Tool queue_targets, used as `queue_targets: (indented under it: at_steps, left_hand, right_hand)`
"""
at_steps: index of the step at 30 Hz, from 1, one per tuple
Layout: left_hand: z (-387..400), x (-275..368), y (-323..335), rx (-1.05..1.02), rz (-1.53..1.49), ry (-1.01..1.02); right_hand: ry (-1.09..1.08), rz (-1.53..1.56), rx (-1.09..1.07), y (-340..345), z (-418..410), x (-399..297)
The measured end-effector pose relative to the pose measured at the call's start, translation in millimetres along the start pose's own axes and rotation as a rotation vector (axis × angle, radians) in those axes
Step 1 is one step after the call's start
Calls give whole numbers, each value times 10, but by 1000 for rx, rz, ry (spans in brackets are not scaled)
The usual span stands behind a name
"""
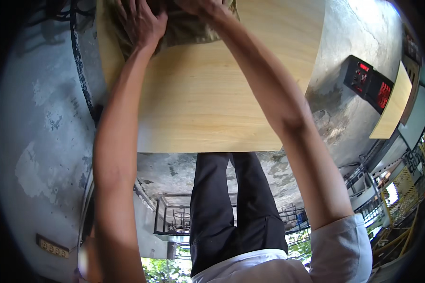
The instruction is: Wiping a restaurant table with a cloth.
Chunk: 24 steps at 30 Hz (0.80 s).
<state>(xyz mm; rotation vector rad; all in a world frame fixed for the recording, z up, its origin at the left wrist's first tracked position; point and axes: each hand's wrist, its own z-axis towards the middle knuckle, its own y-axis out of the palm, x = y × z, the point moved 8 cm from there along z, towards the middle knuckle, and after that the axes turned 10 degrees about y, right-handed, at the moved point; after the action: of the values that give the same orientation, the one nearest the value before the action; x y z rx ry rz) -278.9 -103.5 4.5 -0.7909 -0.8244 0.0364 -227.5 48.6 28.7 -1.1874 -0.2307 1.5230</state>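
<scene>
A bunched camouflage-patterned cloth (187,30) lies at the far end of a light wood-grain tabletop (205,95), partly cut off by the top of the picture. My left hand (141,23) rests flat on its left part with the fingers spread. At the cloth's right part is my right hand (202,5), partly cut off by the upper rim, so its fingers cannot be made out. Both arms reach forward over the tabletop.
A worn painted wall (46,123) stands close on the left, with a socket strip (53,246) low on it. To the right, a black device with red displays (368,83) sits near a light wooden board (393,106). Metal racks stand further back.
</scene>
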Motion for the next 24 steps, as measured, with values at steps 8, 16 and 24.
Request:
queue_targets:
  at_steps: [8,16,24]
  left_hand:
    - [-451,1209,1029,-305,201,201]
    - [-1939,2543,1511,-642,91,119]
    - [-1210,2365,1801,-602,198,200]
  right_hand:
    - [379,-197,-143,-1052,-1192,674]
    - [887,-362,-221,-2209,-3073,730]
    - [727,-286,-257,-2022,-2279,1252]
